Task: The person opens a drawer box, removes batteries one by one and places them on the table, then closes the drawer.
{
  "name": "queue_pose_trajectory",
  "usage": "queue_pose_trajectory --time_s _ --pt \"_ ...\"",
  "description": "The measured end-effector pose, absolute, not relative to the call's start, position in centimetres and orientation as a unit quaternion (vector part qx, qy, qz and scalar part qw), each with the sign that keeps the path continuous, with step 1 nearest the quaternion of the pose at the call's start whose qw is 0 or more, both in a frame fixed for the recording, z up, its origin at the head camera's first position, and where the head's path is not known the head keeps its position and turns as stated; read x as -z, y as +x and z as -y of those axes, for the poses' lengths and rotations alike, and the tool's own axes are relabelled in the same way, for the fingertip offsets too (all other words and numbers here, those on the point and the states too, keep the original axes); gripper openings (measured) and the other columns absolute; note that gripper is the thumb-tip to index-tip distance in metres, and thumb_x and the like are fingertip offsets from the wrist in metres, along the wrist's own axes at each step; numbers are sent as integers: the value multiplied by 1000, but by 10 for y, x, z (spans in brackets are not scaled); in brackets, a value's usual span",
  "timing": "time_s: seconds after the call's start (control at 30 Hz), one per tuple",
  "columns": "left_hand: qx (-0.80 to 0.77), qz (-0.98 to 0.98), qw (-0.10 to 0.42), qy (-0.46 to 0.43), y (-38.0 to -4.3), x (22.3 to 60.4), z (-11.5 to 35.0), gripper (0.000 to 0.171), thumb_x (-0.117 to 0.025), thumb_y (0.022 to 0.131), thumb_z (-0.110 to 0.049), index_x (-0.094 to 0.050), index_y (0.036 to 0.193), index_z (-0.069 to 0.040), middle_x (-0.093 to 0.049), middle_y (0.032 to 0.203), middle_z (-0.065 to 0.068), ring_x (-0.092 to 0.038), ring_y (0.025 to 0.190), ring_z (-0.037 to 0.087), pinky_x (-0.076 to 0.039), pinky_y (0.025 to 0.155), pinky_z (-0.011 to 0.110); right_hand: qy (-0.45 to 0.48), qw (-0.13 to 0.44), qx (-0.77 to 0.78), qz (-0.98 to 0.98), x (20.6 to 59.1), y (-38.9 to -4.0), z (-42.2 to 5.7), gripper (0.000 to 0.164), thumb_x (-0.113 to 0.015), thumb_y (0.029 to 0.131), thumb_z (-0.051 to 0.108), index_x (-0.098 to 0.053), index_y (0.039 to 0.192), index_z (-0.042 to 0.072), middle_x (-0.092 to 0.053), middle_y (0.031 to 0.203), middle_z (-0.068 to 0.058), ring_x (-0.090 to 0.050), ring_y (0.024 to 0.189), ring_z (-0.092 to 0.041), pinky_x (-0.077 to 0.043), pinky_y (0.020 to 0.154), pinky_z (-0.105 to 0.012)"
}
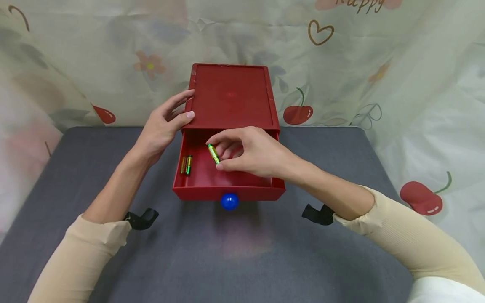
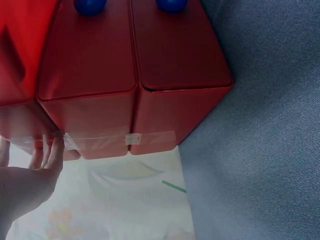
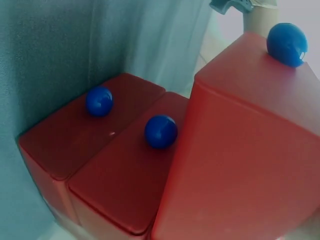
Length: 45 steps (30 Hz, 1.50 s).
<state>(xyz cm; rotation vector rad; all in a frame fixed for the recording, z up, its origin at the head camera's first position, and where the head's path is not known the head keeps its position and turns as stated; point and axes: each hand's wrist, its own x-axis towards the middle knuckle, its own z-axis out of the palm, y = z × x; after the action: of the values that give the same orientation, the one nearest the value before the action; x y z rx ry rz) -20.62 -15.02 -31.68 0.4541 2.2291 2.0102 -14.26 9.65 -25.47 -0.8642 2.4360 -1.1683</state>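
My right hand [image 1: 255,152] pinches a small green and gold battery [image 1: 214,154] between thumb and fingertips, over the pulled-out top drawer [image 1: 227,192] of a red drawer unit [image 1: 232,94]. Inside that drawer, two more batteries [image 1: 186,165] lie side by side along the left wall. My left hand [image 1: 163,124] rests against the unit's left side, thumb at the top edge. The left wrist view shows its fingers [image 2: 50,155] fairly straight along the side wall. A blue ball knob [image 1: 229,201] sits on the drawer's front; the right wrist view leaves the right hand hidden.
Beneath the open drawer are two pushed-in drawers, the middle one [image 3: 125,185] and the bottom one [image 3: 65,145], each with a blue knob. The unit stands on a dark grey table [image 1: 242,261]. Behind it hangs a printed curtain [image 1: 242,38] with cherries and flowers.
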Motion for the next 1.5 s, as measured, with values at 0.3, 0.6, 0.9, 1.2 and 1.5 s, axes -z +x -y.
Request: queue_pose_trajectory --time_s 0.3,0.6,0.9,1.2,1.5 --pt "-662 -732 49 152 -206 318 152 56 -63 98 -28 -43 151 -29 -35 155 -2 -36 140 24 -40 107 42 -292 146 437 -838 251 -146 -115 40 -77 88 15 -68 125 8 -68 100 -2 -64 91 -14 -54 86 -31" --pt "-667 -727 51 156 -206 317 153 56 -63 98 -27 -43 151 -28 -34 156 -2 -33 142 26 -36 111 45 -274 142 463 -831 246 -143 -136 42 -77 87 13 -66 128 8 -67 102 -5 -65 91 -18 -55 84 -36" --pt "-673 -720 46 161 -205 316 154 56 -63 98 -25 -44 151 -27 -34 156 -2 -33 142 25 -36 111 44 -259 138 516 -805 247 -140 -157 42 -75 88 7 -66 128 7 -65 104 -11 -64 95 -25 -55 83 -31" --pt "-670 -724 46 160 -207 318 153 56 -63 98 -26 -44 151 -27 -35 156 -2 -34 141 25 -39 109 41 -230 132 535 -802 248 -139 -175 41 -74 88 7 -65 128 6 -64 109 -13 -62 98 -28 -54 84 -28" --pt "-667 -726 43 164 -208 321 152 56 -63 98 -26 -44 151 -27 -35 155 -3 -34 142 24 -40 108 39 -220 139 543 -798 257 -144 -199 41 -73 90 10 -64 131 9 -63 114 -13 -62 102 -29 -55 84 -29"
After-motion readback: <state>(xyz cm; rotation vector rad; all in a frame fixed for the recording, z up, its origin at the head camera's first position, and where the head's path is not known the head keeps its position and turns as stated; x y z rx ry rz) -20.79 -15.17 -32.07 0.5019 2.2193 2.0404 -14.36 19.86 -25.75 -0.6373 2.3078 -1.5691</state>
